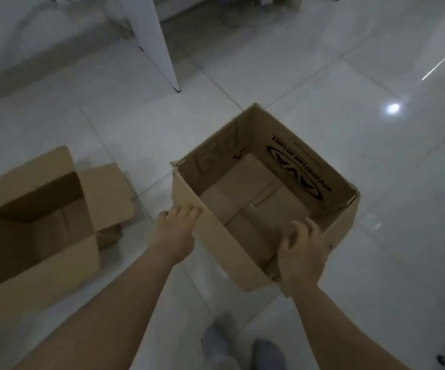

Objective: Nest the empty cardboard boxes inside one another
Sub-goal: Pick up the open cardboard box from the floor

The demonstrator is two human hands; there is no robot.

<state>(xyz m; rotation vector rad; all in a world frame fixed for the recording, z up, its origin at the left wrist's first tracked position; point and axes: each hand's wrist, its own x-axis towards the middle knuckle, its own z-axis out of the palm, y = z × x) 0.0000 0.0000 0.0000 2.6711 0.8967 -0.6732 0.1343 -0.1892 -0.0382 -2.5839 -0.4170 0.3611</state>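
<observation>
1. While both hands hold it, the printed box (266, 193) hangs just above the tiled floor (376, 236); level it before any nesting.
2. The left hand (174, 229) curls over a side rim; the right hand (302, 256) spreads its fingers over the near corner.
3. Its inner wall shows an oval "AVA" logo; the smaller wording is unclear.
4. The open box (39, 231) sits well apart, leftward.

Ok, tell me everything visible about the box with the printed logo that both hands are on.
The printed box is plain brown corrugated cardboard, open at the top and empty, its folded bottom flaps showing. A black oval logo with lettering sits upside down on one inner wall. It is tilted, corner toward the camera, over the white tile floor. The left hand grips its near-left rim; the right hand holds the near corner.
</observation>
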